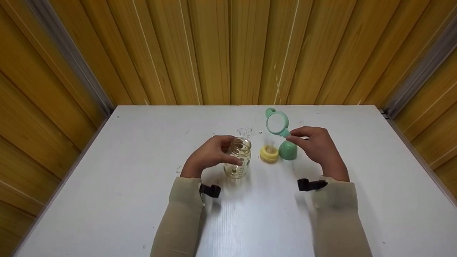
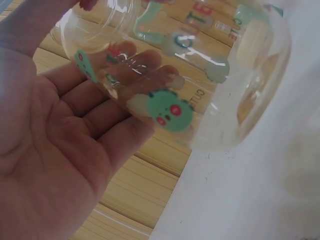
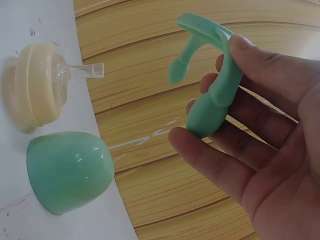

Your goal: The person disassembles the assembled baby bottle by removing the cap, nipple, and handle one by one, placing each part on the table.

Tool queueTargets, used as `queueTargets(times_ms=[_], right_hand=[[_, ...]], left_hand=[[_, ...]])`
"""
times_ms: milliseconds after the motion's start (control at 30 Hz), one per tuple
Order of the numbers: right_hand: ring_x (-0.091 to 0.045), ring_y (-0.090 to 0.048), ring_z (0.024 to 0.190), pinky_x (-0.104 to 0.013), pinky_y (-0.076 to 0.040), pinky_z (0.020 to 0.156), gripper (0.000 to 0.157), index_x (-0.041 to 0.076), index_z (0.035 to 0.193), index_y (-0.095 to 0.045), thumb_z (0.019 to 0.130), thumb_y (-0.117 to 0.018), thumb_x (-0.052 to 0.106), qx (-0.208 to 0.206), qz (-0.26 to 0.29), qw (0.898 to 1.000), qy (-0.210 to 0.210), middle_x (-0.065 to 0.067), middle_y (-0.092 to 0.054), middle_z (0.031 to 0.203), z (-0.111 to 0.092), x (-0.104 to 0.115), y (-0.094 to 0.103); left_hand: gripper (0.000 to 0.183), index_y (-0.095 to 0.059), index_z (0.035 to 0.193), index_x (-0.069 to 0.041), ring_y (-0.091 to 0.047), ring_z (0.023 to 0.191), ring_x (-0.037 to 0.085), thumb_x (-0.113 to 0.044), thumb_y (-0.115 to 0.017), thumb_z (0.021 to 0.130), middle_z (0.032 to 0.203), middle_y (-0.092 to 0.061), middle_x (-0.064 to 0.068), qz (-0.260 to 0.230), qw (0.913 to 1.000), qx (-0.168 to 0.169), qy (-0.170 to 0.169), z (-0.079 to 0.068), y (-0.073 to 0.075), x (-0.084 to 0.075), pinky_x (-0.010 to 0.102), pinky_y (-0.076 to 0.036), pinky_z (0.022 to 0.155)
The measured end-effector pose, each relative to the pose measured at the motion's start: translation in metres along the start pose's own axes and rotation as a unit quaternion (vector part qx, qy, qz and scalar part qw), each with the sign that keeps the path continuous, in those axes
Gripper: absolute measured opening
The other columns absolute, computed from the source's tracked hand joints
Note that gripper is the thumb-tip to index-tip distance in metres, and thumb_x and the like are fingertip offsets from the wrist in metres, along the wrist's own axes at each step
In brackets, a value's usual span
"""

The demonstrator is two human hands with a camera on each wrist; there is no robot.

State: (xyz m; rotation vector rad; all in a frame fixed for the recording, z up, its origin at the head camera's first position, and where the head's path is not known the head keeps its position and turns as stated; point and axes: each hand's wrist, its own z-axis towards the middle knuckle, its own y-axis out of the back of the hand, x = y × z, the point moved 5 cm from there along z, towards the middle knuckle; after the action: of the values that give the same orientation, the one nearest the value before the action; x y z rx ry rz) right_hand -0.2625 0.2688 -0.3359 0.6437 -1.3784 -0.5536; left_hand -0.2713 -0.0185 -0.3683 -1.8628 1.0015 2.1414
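My left hand [image 1: 212,153] grips a clear amber baby bottle [image 1: 236,167] that stands upright without a lid. Its fingers pass behind the bottle and the thumb lies along the near side; green cartoon prints show on the bottle wall [image 2: 170,111] in the left wrist view. Raised above the table, my right hand [image 1: 314,144] pinches one grip of a green two-handled bottle ring [image 1: 286,123]. Below it sit a yellow collar with a clear nipple [image 1: 269,154] and a green dome cap [image 1: 288,150], side by side.
A white table [image 1: 117,200] carries everything, with small dark marks on its surface. Yellow wood-look panels [image 1: 210,53] rise behind its far edge and at both sides. Black wrist cameras [image 1: 211,191] are strapped over both sleeves.
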Motion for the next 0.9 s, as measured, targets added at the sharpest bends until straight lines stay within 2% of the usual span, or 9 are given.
queueTargets(times_ms=[333,700,900], right_hand=[[-0.033,-0.052,0.123,-0.052,-0.044,0.099,0.040,0.011,0.116,-0.070,0.091,-0.065,0.042,0.003,-0.024,1.000,-0.013,-0.011,-0.065,0.126,-0.001,-0.005,0.002],[-0.033,-0.053,0.122,-0.054,-0.043,0.100,0.038,0.012,0.115,-0.070,0.091,-0.065,0.041,0.011,-0.030,0.999,-0.021,-0.010,-0.066,0.123,0.001,-0.009,0.000],[-0.033,-0.052,0.122,-0.054,-0.043,0.100,0.036,0.013,0.112,-0.071,0.091,-0.064,0.041,0.019,-0.038,0.999,-0.029,-0.011,-0.066,0.120,0.002,-0.012,-0.001]], left_hand=[[0.060,-0.065,0.121,-0.020,-0.066,0.099,0.015,-0.026,-0.089,0.067,0.109,-0.071,0.000,-0.005,0.9999,0.005,-0.012,-0.001,-0.002,-0.001,0.031,-0.053,0.088],[0.062,-0.064,0.123,-0.020,-0.065,0.099,0.015,-0.027,-0.089,0.067,0.111,-0.070,-0.001,0.004,1.0000,0.002,0.002,0.000,-0.001,0.001,0.032,-0.053,0.088],[0.060,-0.065,0.121,-0.020,-0.066,0.098,0.016,-0.026,-0.090,0.067,0.109,-0.071,0.000,-0.003,1.0000,0.007,-0.005,-0.001,-0.002,-0.002,0.031,-0.053,0.087]])
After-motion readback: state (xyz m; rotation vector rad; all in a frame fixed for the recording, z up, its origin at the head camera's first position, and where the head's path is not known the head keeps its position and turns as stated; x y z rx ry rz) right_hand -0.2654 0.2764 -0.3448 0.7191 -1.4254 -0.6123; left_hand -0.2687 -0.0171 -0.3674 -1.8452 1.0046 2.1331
